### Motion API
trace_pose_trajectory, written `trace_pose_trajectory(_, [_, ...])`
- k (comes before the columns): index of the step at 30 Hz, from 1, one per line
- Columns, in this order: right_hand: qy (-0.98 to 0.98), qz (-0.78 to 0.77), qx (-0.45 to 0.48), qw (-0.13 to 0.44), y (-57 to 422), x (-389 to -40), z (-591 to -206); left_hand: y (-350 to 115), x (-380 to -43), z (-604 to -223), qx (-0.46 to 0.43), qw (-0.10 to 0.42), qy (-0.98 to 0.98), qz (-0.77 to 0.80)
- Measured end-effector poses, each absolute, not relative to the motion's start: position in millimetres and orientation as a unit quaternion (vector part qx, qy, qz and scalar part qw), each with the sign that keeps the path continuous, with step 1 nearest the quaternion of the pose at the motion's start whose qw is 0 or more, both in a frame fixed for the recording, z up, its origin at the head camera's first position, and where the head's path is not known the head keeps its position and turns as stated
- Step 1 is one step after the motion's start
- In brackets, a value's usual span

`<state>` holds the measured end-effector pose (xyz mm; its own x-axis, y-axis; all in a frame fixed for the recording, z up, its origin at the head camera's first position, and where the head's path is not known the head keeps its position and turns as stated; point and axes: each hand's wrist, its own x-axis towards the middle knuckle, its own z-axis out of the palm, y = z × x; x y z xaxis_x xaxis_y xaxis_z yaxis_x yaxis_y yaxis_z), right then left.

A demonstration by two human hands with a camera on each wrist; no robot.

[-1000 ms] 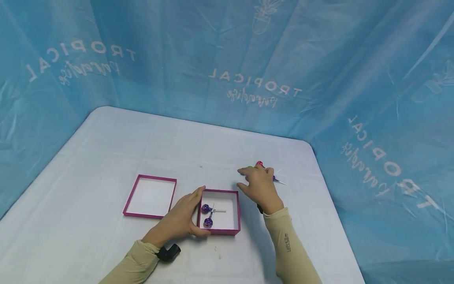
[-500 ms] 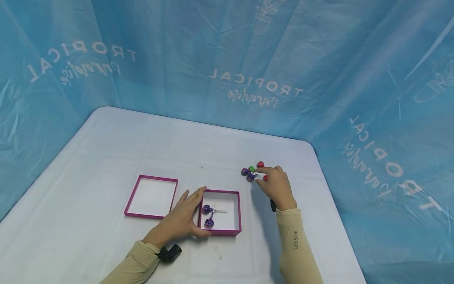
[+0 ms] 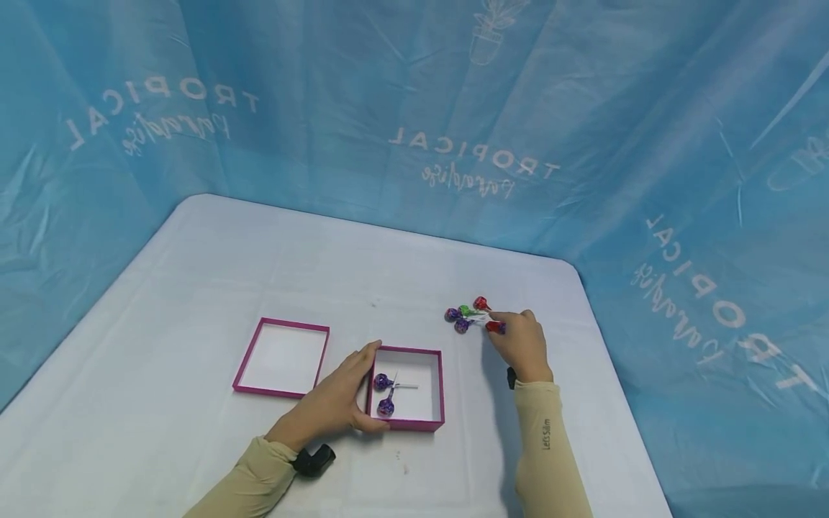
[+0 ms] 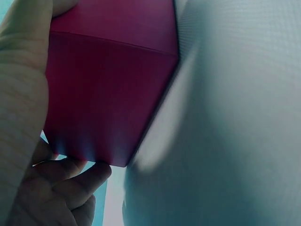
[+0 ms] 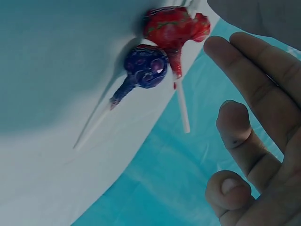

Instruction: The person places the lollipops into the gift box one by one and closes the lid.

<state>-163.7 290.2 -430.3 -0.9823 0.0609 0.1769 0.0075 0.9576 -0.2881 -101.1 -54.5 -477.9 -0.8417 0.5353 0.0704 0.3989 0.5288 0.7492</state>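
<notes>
My left hand grips the open magenta box, fingers along its far left corner and thumb at the near side. The left wrist view shows the box's magenta outer walls with fingers curled against an edge. Inside the box lie two purple lollipops with white sticks. My right hand reaches over the right side of a loose lollipop cluster. Up close, its fingertips are right beside a red lollipop, and a purple lollipop lies against that one. No lollipop sits between the fingers.
A shallow magenta-rimmed lid with a white inside lies left of the box. Green, purple and red lollipops lie bunched beyond the box. A blue printed curtain surrounds the white table.
My right hand has moved right across the lollipops, uncovering the green and purple ones at the cluster's left. My left hand stays on the box. The view has shifted slightly.
</notes>
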Motion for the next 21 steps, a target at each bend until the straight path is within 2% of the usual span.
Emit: trace_pose_trajectory(21, [-0.987,0.136,-0.036,0.08,295.0,-168.7,-438.0,-54.0,-100.0,-477.0,0.251,0.105,0.874,0.402])
